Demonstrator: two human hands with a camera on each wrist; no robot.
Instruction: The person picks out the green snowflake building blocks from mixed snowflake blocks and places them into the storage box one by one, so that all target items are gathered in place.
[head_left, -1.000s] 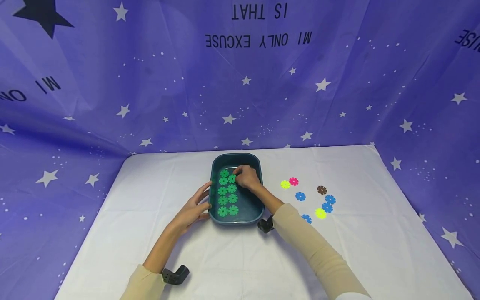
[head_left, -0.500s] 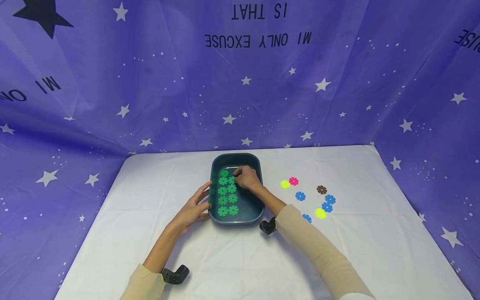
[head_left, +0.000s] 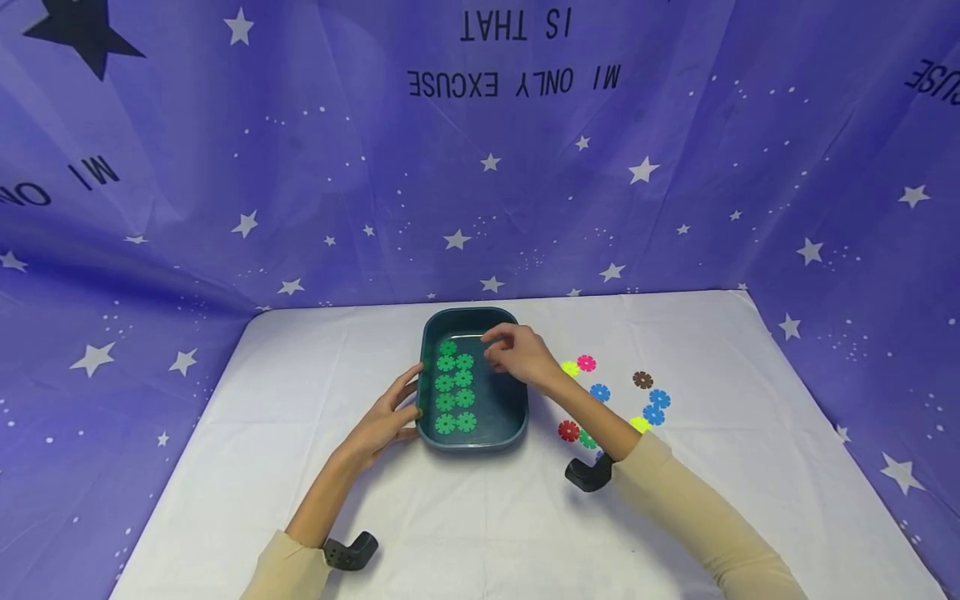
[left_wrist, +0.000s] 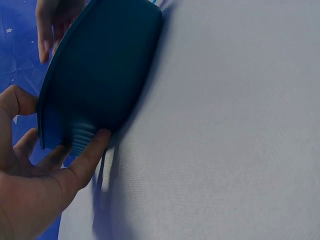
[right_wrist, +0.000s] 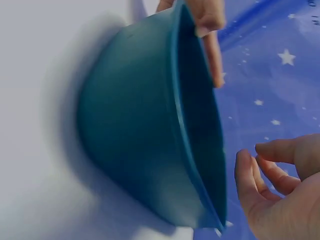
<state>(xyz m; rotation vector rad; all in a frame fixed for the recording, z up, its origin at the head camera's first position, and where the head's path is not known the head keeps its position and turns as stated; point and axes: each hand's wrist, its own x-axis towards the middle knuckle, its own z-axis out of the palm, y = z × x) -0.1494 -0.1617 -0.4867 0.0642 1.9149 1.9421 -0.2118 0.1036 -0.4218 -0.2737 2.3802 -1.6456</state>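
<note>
A dark teal tray [head_left: 517, 421] sits on the white tablecloth [head_left: 300, 392], with green gear discs [head_left: 455, 385] in two rows along its left side. The left hand [head_left: 386, 417] rests open-fingered against the tray's left wall. The right hand [head_left: 517, 354] hovers above the tray's right rim, fingers loosely curled, holding nothing. Loose coloured discs [head_left: 643, 381] lie right of the tray.

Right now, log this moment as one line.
left hand: steadies tray wall | right hand: empty, fingers loosely curled above tray | green discs: two rows inside | loose discs: on table
</note>
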